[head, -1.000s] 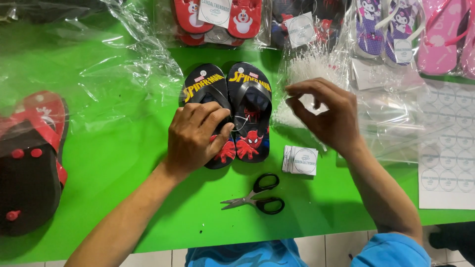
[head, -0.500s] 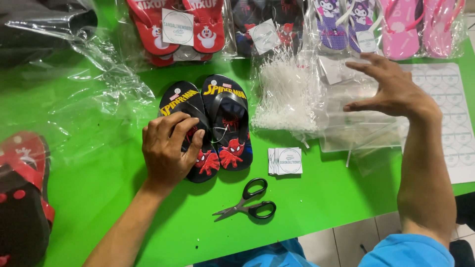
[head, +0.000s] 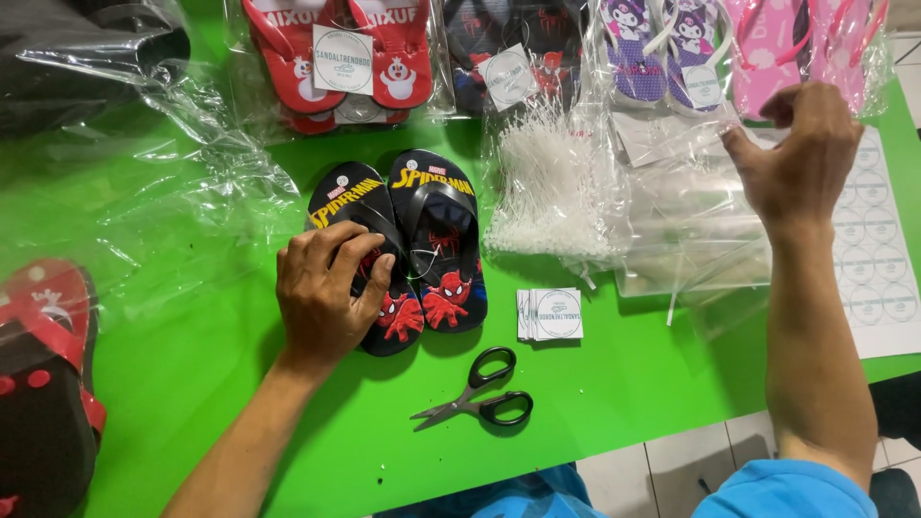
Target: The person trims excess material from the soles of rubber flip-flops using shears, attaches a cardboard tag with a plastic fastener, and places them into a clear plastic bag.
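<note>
1. Reaching farther toward 1 o'clock than half a second ago, the right hand [head: 801,158] now hovers over the bags [head: 691,221], while the left hand [head: 326,297] stays on the sandals [head: 403,245].
2. At table [head: 192,384] centre lies the black pair, side by side, toes toward 6 o'clock, with scissors [head: 480,388] at their 5 o'clock and a small stack of tags [head: 550,315] at 3 o'clock.
3. Likely foam: light, soft and bendy, a little slick on the printed face. Best taken by the sole edges or the strap.
4. Left grip: fingers curled and pressed down on the left sandal's strap and heel, pinning it rather than lifting.
5. Right grip: fingers bent and partly spread, thumb apart; whether it pinches a bag, cannot tell.
6. Clear plastic fasteners [head: 547,187] lie heaped at 2 o'clock of the pair.
</note>
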